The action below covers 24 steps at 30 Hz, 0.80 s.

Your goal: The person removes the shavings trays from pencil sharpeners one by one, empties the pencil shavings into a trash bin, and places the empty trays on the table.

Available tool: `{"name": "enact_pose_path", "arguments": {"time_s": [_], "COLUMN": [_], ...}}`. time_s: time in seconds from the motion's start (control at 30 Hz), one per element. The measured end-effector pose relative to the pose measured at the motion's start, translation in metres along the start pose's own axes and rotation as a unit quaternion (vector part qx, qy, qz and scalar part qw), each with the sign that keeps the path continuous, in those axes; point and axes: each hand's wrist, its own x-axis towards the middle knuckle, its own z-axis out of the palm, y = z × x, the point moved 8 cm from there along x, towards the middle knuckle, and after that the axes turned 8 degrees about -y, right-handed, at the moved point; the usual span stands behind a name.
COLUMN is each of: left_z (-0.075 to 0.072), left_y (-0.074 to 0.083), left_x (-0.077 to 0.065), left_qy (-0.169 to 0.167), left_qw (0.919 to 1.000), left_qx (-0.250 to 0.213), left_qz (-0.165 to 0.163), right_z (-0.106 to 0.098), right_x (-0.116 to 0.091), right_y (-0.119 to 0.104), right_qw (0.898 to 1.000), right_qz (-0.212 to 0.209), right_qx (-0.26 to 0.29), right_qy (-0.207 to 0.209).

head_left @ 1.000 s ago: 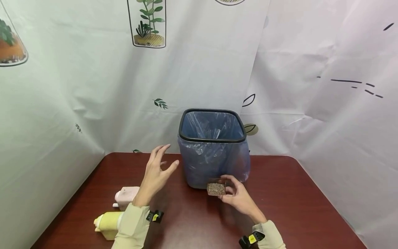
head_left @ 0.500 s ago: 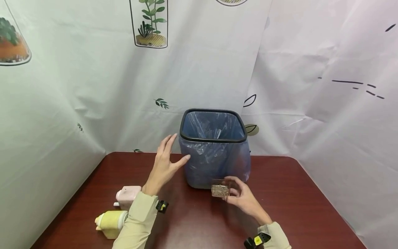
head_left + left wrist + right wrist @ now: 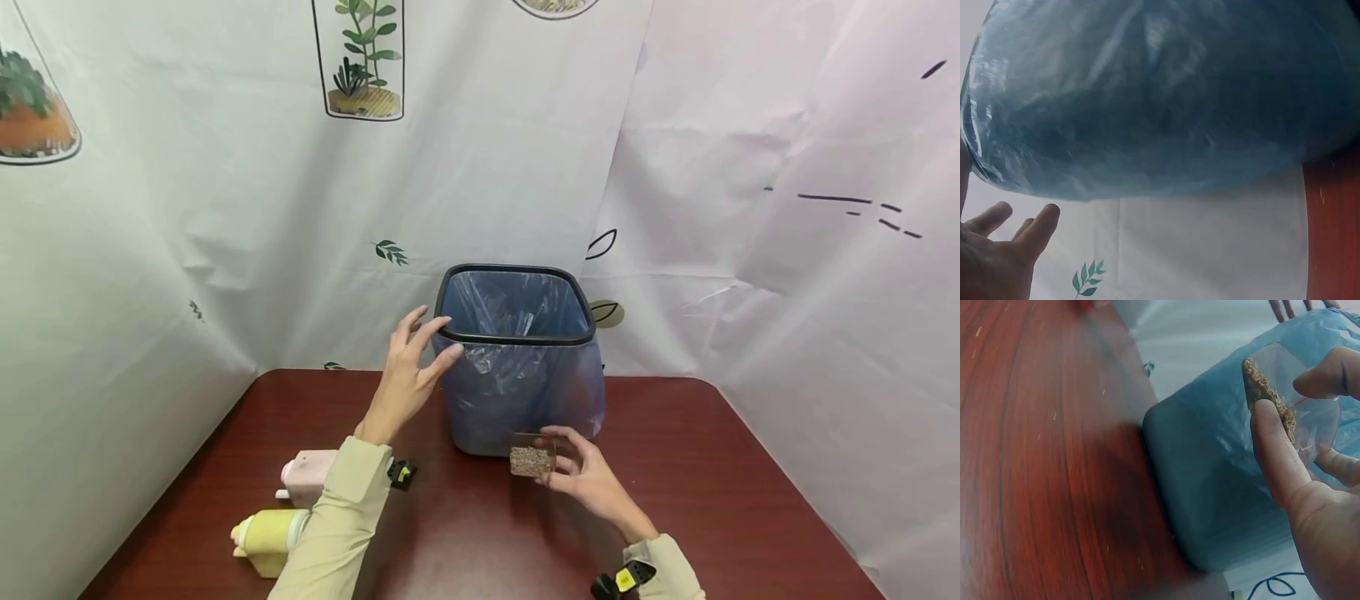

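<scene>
A trash can (image 3: 517, 400) lined with a blue plastic bag stands on the table, a black ring (image 3: 517, 340) around its mouth. At the ring's left corner is my left hand (image 3: 405, 375), fingers spread and slightly bent; the fingertips overlap the rim, but whether they touch it I cannot tell. In the left wrist view, fingers (image 3: 1038, 231) show beside the bag. My right hand (image 3: 588, 479) pinches a small clear plastic box (image 3: 531, 457), partly filled with brown grainy material (image 3: 1272, 394), low in front of the can.
On the left of the reddish-brown table (image 3: 480, 542) lie a yellow bottle-like container (image 3: 266, 537) and a pink one (image 3: 306, 475), partly behind the left sleeve. White printed cloth (image 3: 300, 208) hangs behind and on both sides.
My left hand has moved right and up to the can's rim. My right hand, still holding the clear box, shifted slightly right at first and then stayed nearly still.
</scene>
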Motion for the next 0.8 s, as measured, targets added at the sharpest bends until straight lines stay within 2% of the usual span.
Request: {"name": "enact_pose_path", "arguments": {"time_s": [0.1, 0.23, 0.6, 0.8], "left_z": [-0.002, -0.0033, -0.0037, -0.0011], "left_y": [0.0031, 0.0057, 0.0071, 0.0048], "left_x": [0.0025, 0.0036, 0.0048, 0.0085], "left_qy": [0.015, 0.023, 0.019, 0.015], "left_qw": [0.9997, 0.999, 0.9977, 0.9972], "left_qx": [-0.017, -0.039, -0.065, -0.068], "left_qz": [0.005, 0.003, 0.002, -0.026], "right_z": [0.0043, 0.0054, 0.002, 0.0003], "right_x": [0.0028, 0.0034, -0.0011, -0.0019], "right_y": [-0.0027, -0.0032, -0.0074, -0.0089], "right_qw": [1.0, 1.0, 1.0, 1.0], "right_qz": [-0.018, -0.02, -0.011, -0.007], "right_qx": [0.01, 0.005, -0.004, -0.014], "right_qy": [-0.01, -0.009, -0.005, 0.001]}}
